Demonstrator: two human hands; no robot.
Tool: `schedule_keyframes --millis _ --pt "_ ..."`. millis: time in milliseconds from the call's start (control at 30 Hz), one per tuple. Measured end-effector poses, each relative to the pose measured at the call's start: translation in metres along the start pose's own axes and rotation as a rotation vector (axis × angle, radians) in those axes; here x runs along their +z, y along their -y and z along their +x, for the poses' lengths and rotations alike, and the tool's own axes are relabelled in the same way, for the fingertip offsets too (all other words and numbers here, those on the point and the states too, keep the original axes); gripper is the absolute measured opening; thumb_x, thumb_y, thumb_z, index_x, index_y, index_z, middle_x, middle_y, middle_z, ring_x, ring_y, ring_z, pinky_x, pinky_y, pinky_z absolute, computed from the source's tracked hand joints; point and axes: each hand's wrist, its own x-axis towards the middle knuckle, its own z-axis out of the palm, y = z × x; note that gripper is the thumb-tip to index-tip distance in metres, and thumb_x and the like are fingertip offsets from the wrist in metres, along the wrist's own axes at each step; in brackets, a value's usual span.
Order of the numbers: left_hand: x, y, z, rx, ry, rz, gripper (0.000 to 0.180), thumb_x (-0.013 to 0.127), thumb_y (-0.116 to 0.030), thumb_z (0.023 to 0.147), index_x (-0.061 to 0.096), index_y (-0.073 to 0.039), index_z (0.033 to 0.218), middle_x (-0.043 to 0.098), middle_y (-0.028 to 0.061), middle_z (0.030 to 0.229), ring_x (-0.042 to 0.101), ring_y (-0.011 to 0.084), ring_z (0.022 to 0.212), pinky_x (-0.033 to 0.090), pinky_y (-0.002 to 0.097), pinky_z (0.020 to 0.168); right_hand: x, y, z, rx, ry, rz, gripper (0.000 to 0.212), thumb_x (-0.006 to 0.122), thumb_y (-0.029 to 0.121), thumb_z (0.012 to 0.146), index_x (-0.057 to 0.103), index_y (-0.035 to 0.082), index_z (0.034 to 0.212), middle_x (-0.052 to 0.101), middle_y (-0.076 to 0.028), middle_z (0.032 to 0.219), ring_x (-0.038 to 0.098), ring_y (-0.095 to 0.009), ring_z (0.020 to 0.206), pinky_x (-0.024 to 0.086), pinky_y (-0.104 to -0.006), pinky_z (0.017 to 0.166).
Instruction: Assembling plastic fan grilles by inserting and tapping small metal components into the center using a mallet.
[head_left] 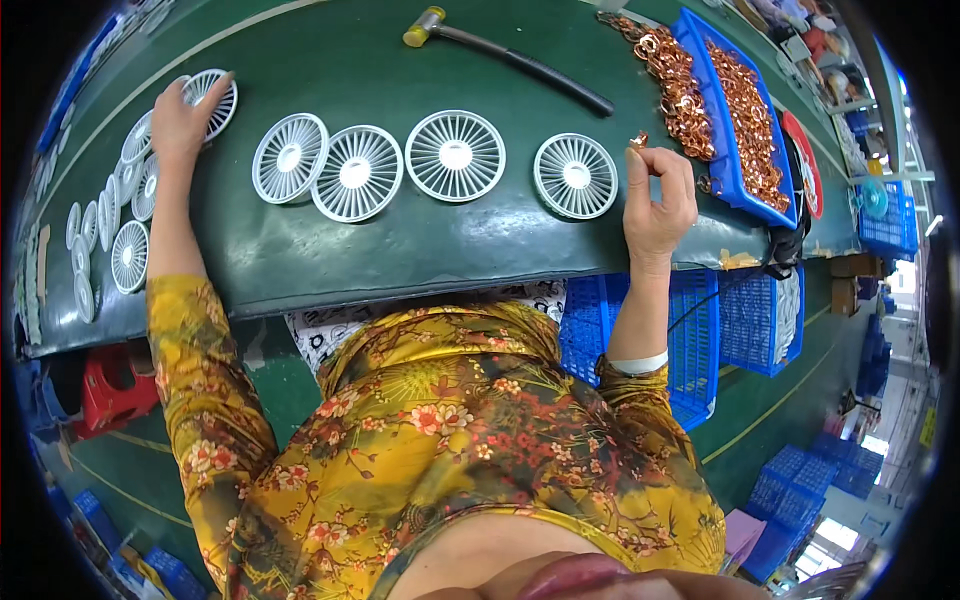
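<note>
At the far left, my left hand is closed round a white spoked disc, thumb on one side and fingers on the other. Over the right part of the green table, my right hand pinches a small copper-coloured metal piece between thumb and fingertips. Nearest to it lies a single white spoked disc. Further left are another disc and an overlapping pair, one disc partly under or over its neighbour.
Several more white discs crowd the table's left end. A yellow-headed hammer lies toward the back. On the right, loose copper pieces sit beside a blue tray full of them. Blue crates stand below the table's front edge.
</note>
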Motion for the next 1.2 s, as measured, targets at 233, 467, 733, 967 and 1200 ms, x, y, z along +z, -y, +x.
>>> schedule_keyframes --millis 233,467,733,967,1200 --pt "-0.091 -0.108 -0.062 -0.206 -0.294 -0.545 0.037 0.066 -0.035 0.089 0.060 0.000 0.078 0.058 0.0050 0.066 0.051 0.0129 0.062 0.044 0.0297 0.061 0.003 0.025 -0.005 -0.096 -0.030 0.055 0.017 0.075 0.001 0.073 0.063 0.004 0.084 0.064 -0.009 0.080 0.060 -0.023 0.071 0.048 -0.0310 0.062" --pt "-0.127 -0.230 -0.137 -0.289 -0.095 -1.200 0.025 0.048 -0.024 0.100 0.052 -0.002 0.088 0.049 0.0011 0.081 0.044 0.0087 0.076 0.039 0.0241 0.069 0.021 0.079 -0.002 -0.235 0.074 0.318 0.024 0.080 0.007 0.067 0.062 0.006 0.083 0.062 -0.007 0.078 0.058 -0.022 0.067 0.046 -0.0319 0.058" --pt "-0.132 -0.264 -0.158 -0.334 0.284 -1.513 0.025 0.043 -0.024 0.102 0.051 -0.001 0.095 0.051 -0.0007 0.083 0.044 0.0053 0.077 0.040 0.0211 0.069 0.044 0.119 0.002 -0.269 0.102 0.451 0.019 0.078 0.012 0.068 0.062 0.008 0.077 0.061 -0.004 0.073 0.057 -0.021 0.062 0.041 -0.0324 0.053" --pt "-0.122 -0.264 -0.171 -0.278 0.272 -1.455 0.016 0.054 -0.009 0.091 0.047 0.000 0.103 0.055 0.0057 0.079 0.052 0.0093 0.067 0.045 0.0260 0.059 0.055 0.120 -0.003 -0.097 0.263 0.309 0.012 0.070 0.009 0.075 0.058 0.008 0.076 0.055 -0.005 0.071 0.055 -0.025 0.064 0.042 -0.0359 0.058" --pt "-0.127 -0.263 -0.167 -0.280 0.368 -1.494 0.030 0.050 -0.007 0.091 0.045 0.002 0.120 0.061 0.0065 0.096 0.058 0.0112 0.084 0.050 0.0256 0.074 0.054 0.124 -0.010 -0.071 0.216 0.225 0.015 0.071 0.013 0.074 0.059 0.009 0.082 0.057 -0.005 0.085 0.056 -0.026 0.085 0.041 -0.0416 0.080"
